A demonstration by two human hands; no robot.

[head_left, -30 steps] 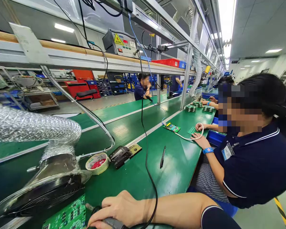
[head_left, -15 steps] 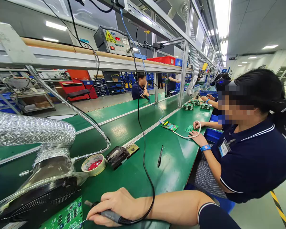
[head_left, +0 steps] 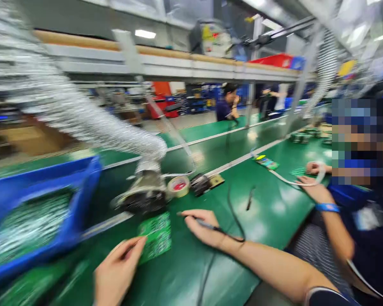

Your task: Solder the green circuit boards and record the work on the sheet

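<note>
On the green bench (head_left: 261, 225), left hand (head_left: 116, 272) apparently pinching the circuit board (head_left: 155, 237) at its lower edge, fingers nearly closed, keeping it steady; right hand (head_left: 204, 227) wrapped pen-style around the soldering iron (head_left: 207, 225) for fine control, tip just off the board. Open bench to the board's right, blue bin (head_left: 51, 170) close on the left.

Motion blur smears the whole frame: the contents of the blue bin (head_left: 47, 170) at lower left cannot be made out, the left hand (head_left: 116, 272) is cut off by the bottom edge, and the tip of the soldering iron (head_left: 207, 225) is too blurred to see.
</note>
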